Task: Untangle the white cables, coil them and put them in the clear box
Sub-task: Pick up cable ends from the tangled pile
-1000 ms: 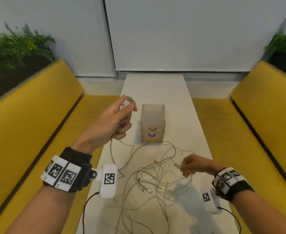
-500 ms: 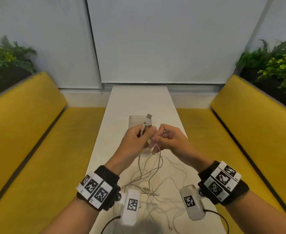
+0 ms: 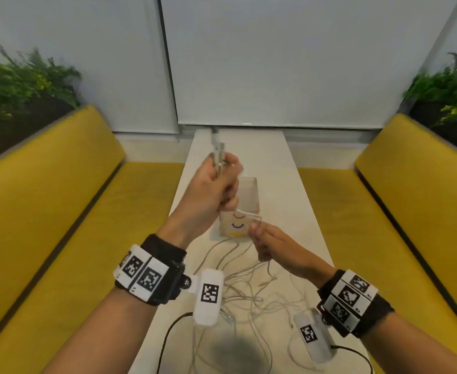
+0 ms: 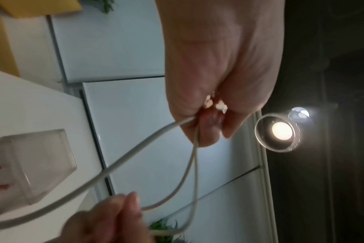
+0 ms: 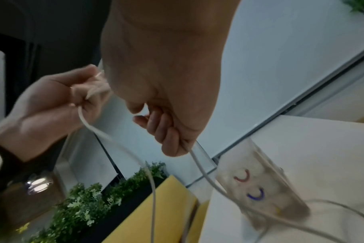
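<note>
My left hand [image 3: 220, 171] is raised over the white table [image 3: 284, 184] and grips a white cable, whose two plug ends [image 3: 218, 149] stick up above the fist. A short stretch of this white cable [image 3: 245, 213] runs down to my right hand [image 3: 255, 228], which pinches it lower and to the right, in front of the clear box [image 3: 249, 193]. In the left wrist view the cable [image 4: 135, 151] loops from the left fingers [image 4: 208, 131] to the right fingertips [image 4: 127, 207]. The remaining white cables [image 3: 249, 295] lie tangled on the table near me.
The clear box [image 5: 260, 189] carries red, blue and yellow curved marks and stands mid-table. Yellow benches [image 3: 46, 198] run along both sides of the narrow table. Plants [image 3: 19, 85] stand behind the benches, and a white blind [image 3: 276, 63] closes the far end.
My hands, together half a second ago, have parted: the left rose with the plug ends, the right dropped down and right, drawing the cable out between them.
</note>
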Tool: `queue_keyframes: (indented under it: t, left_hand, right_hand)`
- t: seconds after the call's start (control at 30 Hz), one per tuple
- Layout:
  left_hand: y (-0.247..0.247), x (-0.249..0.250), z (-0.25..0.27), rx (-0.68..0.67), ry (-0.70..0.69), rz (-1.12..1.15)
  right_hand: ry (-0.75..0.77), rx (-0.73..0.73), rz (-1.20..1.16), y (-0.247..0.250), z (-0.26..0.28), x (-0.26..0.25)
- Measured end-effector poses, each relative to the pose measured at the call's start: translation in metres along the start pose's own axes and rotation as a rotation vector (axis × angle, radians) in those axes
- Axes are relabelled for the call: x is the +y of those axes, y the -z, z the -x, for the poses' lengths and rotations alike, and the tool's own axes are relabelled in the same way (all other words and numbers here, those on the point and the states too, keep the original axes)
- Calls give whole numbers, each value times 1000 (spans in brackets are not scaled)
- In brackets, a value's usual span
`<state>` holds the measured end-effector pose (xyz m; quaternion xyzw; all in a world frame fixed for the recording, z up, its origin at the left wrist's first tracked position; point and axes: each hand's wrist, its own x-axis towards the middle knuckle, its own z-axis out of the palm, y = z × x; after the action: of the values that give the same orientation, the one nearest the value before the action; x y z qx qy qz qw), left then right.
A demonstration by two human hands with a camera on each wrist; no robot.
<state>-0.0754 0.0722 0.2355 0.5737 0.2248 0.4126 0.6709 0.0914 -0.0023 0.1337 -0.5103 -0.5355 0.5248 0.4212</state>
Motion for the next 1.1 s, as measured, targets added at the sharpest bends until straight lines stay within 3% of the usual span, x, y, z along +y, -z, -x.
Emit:
queue_keyframes:
  t: [0.1,0.2,0.37,0.53,0.67,0.77,0.87,1.0,1.1]
  left_hand:
    - [-4,-14,9,-137,-46,-324]
    - [-6,2,13,-55,-152,-413]
    - [30,59,7,258,-263,-129]
    - [54,79,6,312,-406,13]
    - [46,76,9,300,-360,6]
    - [29,69,11,229,-269,-29]
    - [19,68,12,130,-207,21]
    - [18,83,14,40,-199,240]
    - [12,97,19,-23,-209,321]
  right_hand:
    - [-55,-64,19,2,-7,-12]
    - [-49,-126,219,14,-4,-15]
    - [-8,-11,98,51,20,8]
    - [-142,66,193,74,39,45]
    - [-243,-30,129,73,44,57]
    - [-441,-181,332,70,42,68]
    - [-570,-119,486,71,38,97]
    - [-384,159,767,67,28,138]
    - [-248,47,988,50,16,150]
